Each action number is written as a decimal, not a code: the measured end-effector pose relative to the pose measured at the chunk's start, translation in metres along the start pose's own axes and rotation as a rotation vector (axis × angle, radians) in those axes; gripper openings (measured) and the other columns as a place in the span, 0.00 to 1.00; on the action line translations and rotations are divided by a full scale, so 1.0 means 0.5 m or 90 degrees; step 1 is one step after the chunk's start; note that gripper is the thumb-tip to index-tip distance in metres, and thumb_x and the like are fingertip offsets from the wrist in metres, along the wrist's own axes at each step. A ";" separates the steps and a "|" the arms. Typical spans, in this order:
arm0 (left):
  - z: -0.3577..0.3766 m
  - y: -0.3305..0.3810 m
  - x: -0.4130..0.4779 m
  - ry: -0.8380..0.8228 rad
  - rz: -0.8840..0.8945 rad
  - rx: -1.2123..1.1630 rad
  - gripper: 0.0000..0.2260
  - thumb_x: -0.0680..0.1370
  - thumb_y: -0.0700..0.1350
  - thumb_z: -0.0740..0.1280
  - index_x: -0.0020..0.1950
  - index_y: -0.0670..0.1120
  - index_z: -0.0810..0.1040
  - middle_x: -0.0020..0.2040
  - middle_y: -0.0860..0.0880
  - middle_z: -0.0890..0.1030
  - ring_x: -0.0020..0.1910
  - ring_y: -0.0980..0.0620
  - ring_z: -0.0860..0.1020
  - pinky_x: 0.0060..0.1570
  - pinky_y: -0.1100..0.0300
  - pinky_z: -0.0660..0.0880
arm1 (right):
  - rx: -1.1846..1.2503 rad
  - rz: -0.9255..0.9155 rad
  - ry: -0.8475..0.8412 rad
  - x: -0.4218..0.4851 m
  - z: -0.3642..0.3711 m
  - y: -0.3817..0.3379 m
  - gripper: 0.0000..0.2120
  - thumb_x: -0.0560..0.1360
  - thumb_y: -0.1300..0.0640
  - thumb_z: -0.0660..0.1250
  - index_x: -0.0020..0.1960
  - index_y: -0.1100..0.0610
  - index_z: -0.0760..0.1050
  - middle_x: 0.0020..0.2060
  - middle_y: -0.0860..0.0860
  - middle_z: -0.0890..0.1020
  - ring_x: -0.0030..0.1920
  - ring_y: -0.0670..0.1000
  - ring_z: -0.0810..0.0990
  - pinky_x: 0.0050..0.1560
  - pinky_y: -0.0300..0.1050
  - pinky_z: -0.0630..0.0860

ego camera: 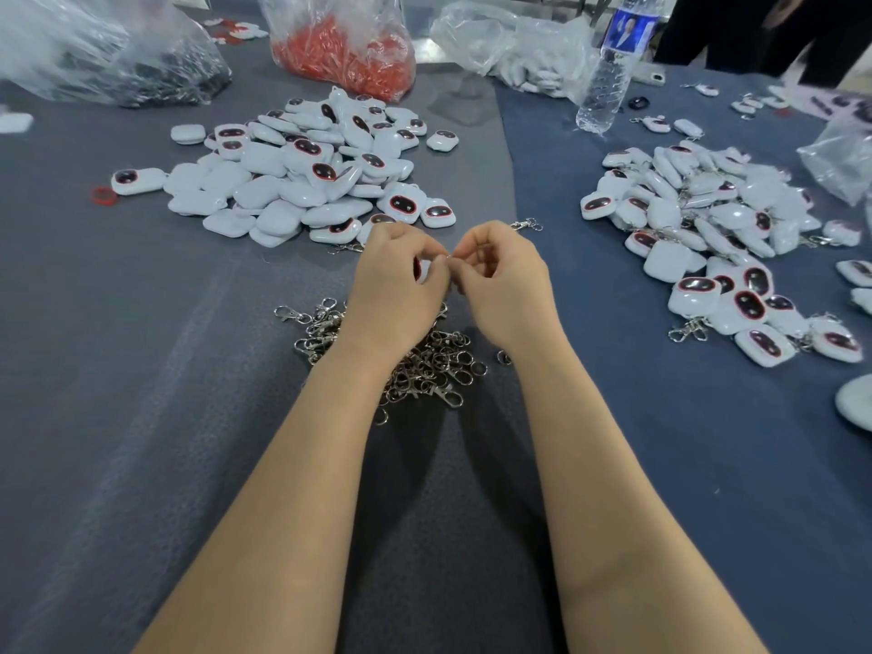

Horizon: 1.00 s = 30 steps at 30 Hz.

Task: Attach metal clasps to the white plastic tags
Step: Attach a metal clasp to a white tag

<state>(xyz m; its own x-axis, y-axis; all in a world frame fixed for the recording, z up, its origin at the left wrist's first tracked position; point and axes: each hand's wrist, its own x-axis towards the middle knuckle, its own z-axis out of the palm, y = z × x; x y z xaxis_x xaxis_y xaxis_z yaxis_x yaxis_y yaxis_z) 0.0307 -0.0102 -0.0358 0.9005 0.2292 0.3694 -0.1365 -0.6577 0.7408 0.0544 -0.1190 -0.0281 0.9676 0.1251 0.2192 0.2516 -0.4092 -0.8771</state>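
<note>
going by the piles, you're about midway. the done pile on your right, tags with clasps hanging off them, looks about as big as the bare pile ahead on your left. i'd judge roughly half the visible stock is left. the clasp heap under your wrists looks plentiful.

one tag is in work now. it sits in your left hand, held above the cloth just beyond the clasp heap, between the two piles. your fingers are curled round it, so only a sliver of white with a red-rimmed dark edge shows. your right hand has thumb and forefinger pinched on a clasp, seen only as a thin glint of metal at the tag's top edge. its other fingers curl loosely. i cannot tell whether the ring is through the tag yet.

the tags are small rounded white squares, glossy. one face has a dark oval window ringed in red, and the other is plain.
</note>
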 end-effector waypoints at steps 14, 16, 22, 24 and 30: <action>0.004 0.001 0.001 0.050 -0.016 0.004 0.06 0.78 0.38 0.62 0.48 0.42 0.79 0.57 0.46 0.72 0.49 0.57 0.69 0.48 0.71 0.62 | 0.012 0.007 0.049 0.000 0.018 0.004 0.03 0.74 0.58 0.69 0.43 0.55 0.76 0.37 0.48 0.80 0.35 0.42 0.75 0.35 0.27 0.71; 0.004 0.004 0.000 0.055 -0.026 -0.013 0.06 0.78 0.38 0.62 0.48 0.41 0.79 0.56 0.45 0.73 0.49 0.57 0.69 0.47 0.74 0.61 | 0.014 0.007 0.058 -0.001 0.021 0.003 0.04 0.75 0.58 0.69 0.42 0.53 0.74 0.36 0.46 0.79 0.34 0.40 0.74 0.35 0.26 0.70; 0.004 0.013 0.001 0.083 -0.075 -0.089 0.05 0.78 0.39 0.63 0.45 0.44 0.79 0.54 0.45 0.77 0.46 0.58 0.69 0.44 0.80 0.61 | 0.098 0.041 0.019 -0.003 0.022 -0.004 0.06 0.75 0.58 0.68 0.43 0.52 0.72 0.42 0.53 0.80 0.39 0.46 0.76 0.40 0.33 0.72; 0.006 0.010 0.003 0.086 -0.105 -0.119 0.06 0.78 0.41 0.63 0.47 0.44 0.80 0.53 0.44 0.79 0.45 0.55 0.72 0.48 0.72 0.68 | 0.098 0.043 0.003 -0.003 0.016 -0.005 0.06 0.75 0.58 0.69 0.42 0.52 0.73 0.41 0.55 0.81 0.39 0.48 0.78 0.43 0.41 0.76; 0.004 0.015 0.003 0.060 -0.173 -0.208 0.07 0.78 0.43 0.63 0.44 0.49 0.80 0.45 0.47 0.81 0.49 0.46 0.79 0.53 0.46 0.77 | 0.095 0.034 0.041 0.000 0.006 -0.007 0.03 0.74 0.58 0.69 0.42 0.54 0.78 0.34 0.45 0.79 0.37 0.43 0.77 0.42 0.37 0.75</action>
<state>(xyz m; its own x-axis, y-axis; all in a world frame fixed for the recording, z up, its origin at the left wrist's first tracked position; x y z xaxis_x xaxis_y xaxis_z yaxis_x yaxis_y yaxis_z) 0.0316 -0.0161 -0.0308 0.8824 0.4370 0.1746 -0.0365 -0.3063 0.9512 0.0533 -0.1151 -0.0264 0.9800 0.0464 0.1934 0.1986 -0.2746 -0.9408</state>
